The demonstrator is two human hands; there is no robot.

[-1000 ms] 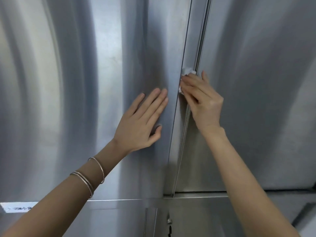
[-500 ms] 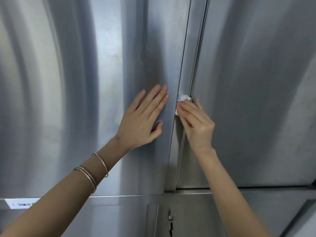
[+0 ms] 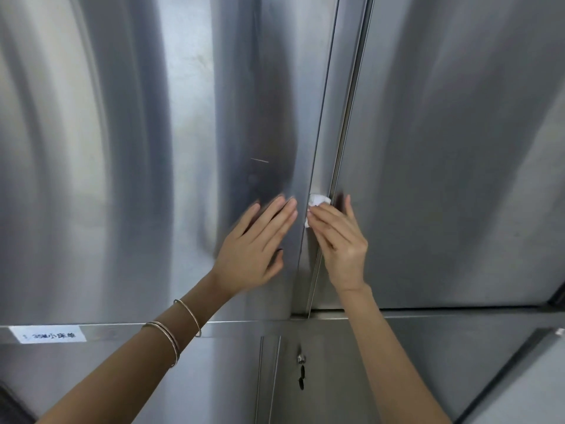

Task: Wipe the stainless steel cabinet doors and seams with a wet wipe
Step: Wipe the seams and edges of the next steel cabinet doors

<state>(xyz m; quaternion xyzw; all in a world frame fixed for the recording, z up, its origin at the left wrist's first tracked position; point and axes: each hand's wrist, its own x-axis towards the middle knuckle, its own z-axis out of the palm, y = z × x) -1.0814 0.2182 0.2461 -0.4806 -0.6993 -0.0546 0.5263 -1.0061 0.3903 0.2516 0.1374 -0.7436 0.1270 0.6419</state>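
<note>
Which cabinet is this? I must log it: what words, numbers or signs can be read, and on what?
"1 35…小床单": white label stuck on the horizontal rail under the left door. It is blurred, so this reading is unsure and one character is illegible.
No other text shows.

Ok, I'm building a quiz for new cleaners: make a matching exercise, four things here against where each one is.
Things:
1 left hand
2 wipe
3 bangles
4 label

Places:
A on the ledge, lower left
B flat on the left door
C at the seam, in the right hand
D on the left forearm

Pairs: 1-B, 2-C, 3-D, 4-A
</note>
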